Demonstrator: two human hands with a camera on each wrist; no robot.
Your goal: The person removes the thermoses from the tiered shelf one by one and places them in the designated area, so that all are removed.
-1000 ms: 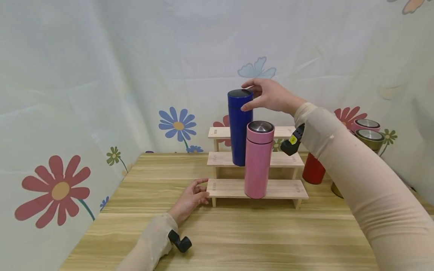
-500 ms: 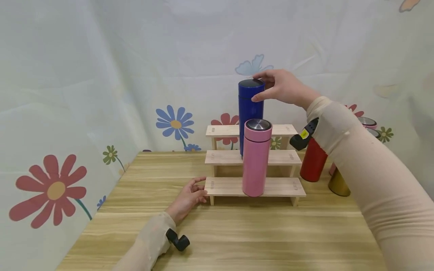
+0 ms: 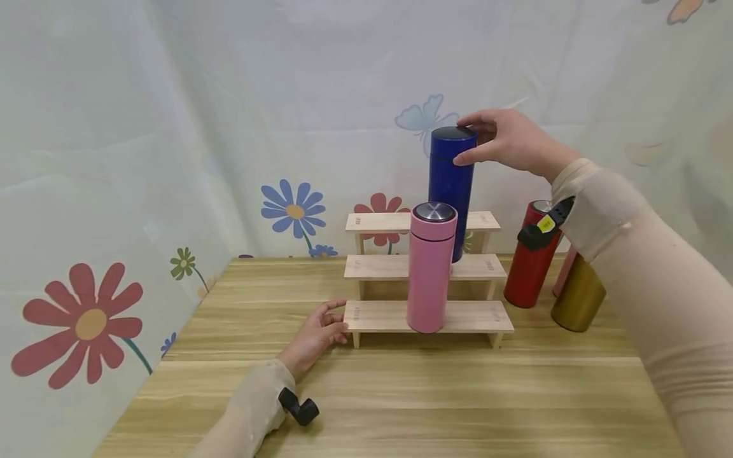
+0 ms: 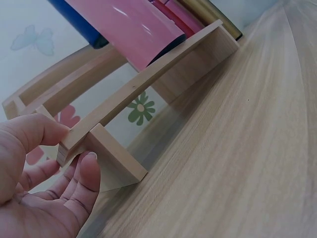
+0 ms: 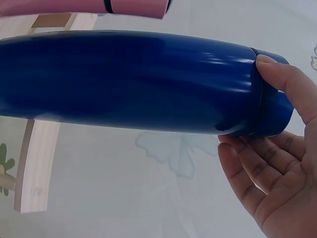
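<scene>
My right hand (image 3: 509, 141) grips a blue thermos bottle (image 3: 449, 181) round its lid end, thumb on the near side and fingers behind. The bottle stands nearly upright, its base close over the middle step of a three-step wooden display stand (image 3: 375, 312). In the right wrist view the blue bottle (image 5: 133, 82) spans the frame, with the thumb at the lid seam. My left hand (image 3: 315, 334) holds the left end of the lowest step; in the left wrist view its thumb lies on top of the board (image 4: 116, 101) and its fingers curl underneath. A pink thermos bottle (image 3: 431, 273) stands on that step, partly covering the blue one.
Right of the stand, a red bottle (image 3: 523, 270) and a gold bottle (image 3: 578, 299) stand on the wooden table (image 3: 401, 401), with another pink bottle (image 3: 564, 273) mostly hidden behind them. A flower-printed curtain (image 3: 321, 76) hangs behind.
My right hand has carried the blue bottle to the right and slightly up, behind the pink bottle. The left hand keeps its place on the stand's end.
</scene>
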